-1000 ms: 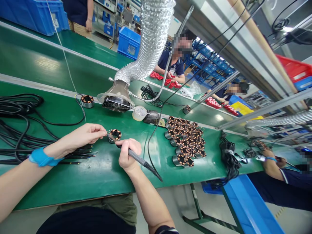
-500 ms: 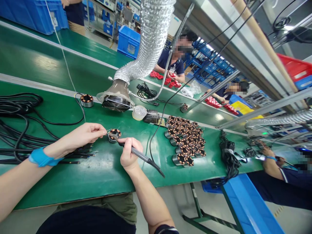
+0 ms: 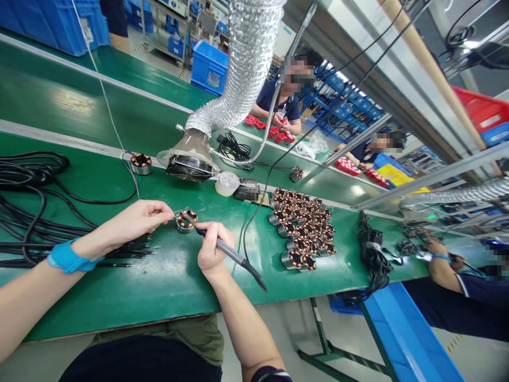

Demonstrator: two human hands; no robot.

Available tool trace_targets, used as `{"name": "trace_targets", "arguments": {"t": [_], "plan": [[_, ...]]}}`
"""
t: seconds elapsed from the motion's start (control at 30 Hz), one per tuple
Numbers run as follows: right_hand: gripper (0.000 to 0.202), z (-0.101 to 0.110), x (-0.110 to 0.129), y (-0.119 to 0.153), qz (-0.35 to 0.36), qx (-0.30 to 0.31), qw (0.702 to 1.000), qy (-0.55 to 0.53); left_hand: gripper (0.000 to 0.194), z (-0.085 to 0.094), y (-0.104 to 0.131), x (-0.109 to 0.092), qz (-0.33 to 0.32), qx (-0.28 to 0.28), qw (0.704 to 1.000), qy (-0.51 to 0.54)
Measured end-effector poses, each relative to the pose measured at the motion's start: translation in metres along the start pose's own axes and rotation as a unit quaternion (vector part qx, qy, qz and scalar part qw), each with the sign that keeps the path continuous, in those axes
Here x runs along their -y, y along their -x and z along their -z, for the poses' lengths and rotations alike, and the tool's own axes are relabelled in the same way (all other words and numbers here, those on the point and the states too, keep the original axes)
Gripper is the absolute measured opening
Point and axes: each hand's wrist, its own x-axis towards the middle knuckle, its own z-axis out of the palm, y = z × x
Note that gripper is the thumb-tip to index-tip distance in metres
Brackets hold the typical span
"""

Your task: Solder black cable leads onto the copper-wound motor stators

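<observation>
Head view: copper-wound ring [image 3: 185, 228] between left grip [image 3: 150, 214], right grip [image 3: 214, 245].

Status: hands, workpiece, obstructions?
Left hand pinched, contents unclear, beside silver-sided, copper-wound ring. Right hand gripping grey-and-black pen-shaped tool, front end over ring, contact unclear. Ring on green bench; nothing visibly blocking either hand.
</observation>
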Motion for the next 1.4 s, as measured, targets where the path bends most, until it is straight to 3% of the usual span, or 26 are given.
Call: {"name": "trace_targets", "arguments": {"t": [0.4, 0.73, 1.03, 1.23, 1.33, 1.4], "plan": [[0.040, -0.001, 0.001, -0.004, 0.017, -0.014, 1.000, 0.000, 0.040, 0.001, 0.003, -0.006, -0.007, 0.005, 1.000, -0.027], [0.040, -0.001, 0.001, -0.005, 0.016, -0.024, 1.000, 0.000, 0.036, 0.011, 0.003, -0.013, 0.037, 0.034, 0.997, 0.054], [0.037, -0.001, 0.003, -0.007, 0.031, -0.025, 0.999, -0.009, 0.046, -0.006, 0.000, -0.010, 0.041, -0.044, 0.998, -0.006], [0.031, -0.003, 0.001, -0.008, 0.054, 0.005, 0.998, -0.003, 0.051, -0.001, -0.001, -0.005, 0.044, -0.007, 0.998, 0.042], [0.020, -0.009, -0.006, -0.009, 0.095, 0.071, 0.992, 0.036, 0.052, -0.001, 0.003, -0.011, 0.039, -0.014, 0.999, 0.009], [0.023, -0.013, -0.012, -0.009, 0.116, 0.130, 0.981, 0.082, 0.053, -0.002, 0.004, -0.014, 0.029, -0.015, 0.999, -0.030]]}}
